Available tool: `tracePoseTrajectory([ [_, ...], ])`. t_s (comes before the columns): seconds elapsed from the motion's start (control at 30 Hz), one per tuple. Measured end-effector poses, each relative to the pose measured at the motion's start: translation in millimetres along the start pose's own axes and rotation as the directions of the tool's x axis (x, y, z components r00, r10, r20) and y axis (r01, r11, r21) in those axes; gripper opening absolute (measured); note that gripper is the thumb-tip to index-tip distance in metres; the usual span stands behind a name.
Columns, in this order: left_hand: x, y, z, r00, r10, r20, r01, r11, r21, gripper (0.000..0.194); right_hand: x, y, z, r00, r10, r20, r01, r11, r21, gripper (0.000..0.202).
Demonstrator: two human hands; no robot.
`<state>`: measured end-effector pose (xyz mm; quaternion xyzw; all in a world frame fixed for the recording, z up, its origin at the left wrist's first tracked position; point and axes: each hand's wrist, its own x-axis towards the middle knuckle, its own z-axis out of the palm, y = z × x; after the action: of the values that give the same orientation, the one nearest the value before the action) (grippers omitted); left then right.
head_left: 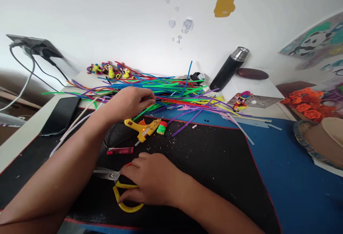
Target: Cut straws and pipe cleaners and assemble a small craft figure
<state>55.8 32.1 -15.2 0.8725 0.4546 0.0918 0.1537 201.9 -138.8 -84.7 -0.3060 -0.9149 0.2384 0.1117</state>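
My left hand (131, 101) reaches over the heap of coloured pipe cleaners (160, 87), thumb and fingertips pinched together at its near edge; what they hold, if anything, is too small to name. On the black mat (203, 159), my right hand (152, 178) has its fingers curled over the yellow-handled scissors (129, 209), whose blades point left beneath my left forearm. Between my hands lie a yellow glue gun (144, 129) with an orange light, a small coil of green and orange pipe cleaner (162, 127) at its nozzle, and a red cutter (120, 150).
A phone (60, 116) lies at the left. Small figures (108, 70) stand behind the heap. A black flask (229, 69) leans near a white box (249, 87) with another figure (242, 100) before it. Orange flowers (308, 101) and a round basket (305, 141) are at the right.
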Motion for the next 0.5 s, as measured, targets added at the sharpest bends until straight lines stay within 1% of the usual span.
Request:
tracePoseTrajectory([
  [0.07,0,0,0.5,1.0,0.003,-0.004,-0.003,1.0,0.001,0.042,2,-2,4,1.0,-0.008,0.023,0.01,0.997,-0.081,0.057],
  [0.13,1,0,0.8,1.0,0.011,-0.007,-0.011,1.0,0.004,0.043,2,-4,7,1.0,-0.01,0.027,0.014,0.992,-0.127,0.053],
  [0.33,-1,1,-1.8,0.999,0.036,-0.024,-0.036,0.999,-0.014,0.038,2,-15,19,1.0,0.013,0.003,-0.012,0.982,-0.186,0.021],
  [0.43,-3,1,-5.2,0.998,0.031,-0.045,-0.033,0.999,-0.035,0.038,3,-18,19,1.0,0.022,-0.002,-0.022,0.98,-0.2,0.019],
  [0.5,-4,0,-7.9,0.998,0.023,-0.055,-0.026,0.998,-0.061,0.041,3,-19,16,0.998,0.054,0.026,-0.048,0.98,-0.192,0.024],
])
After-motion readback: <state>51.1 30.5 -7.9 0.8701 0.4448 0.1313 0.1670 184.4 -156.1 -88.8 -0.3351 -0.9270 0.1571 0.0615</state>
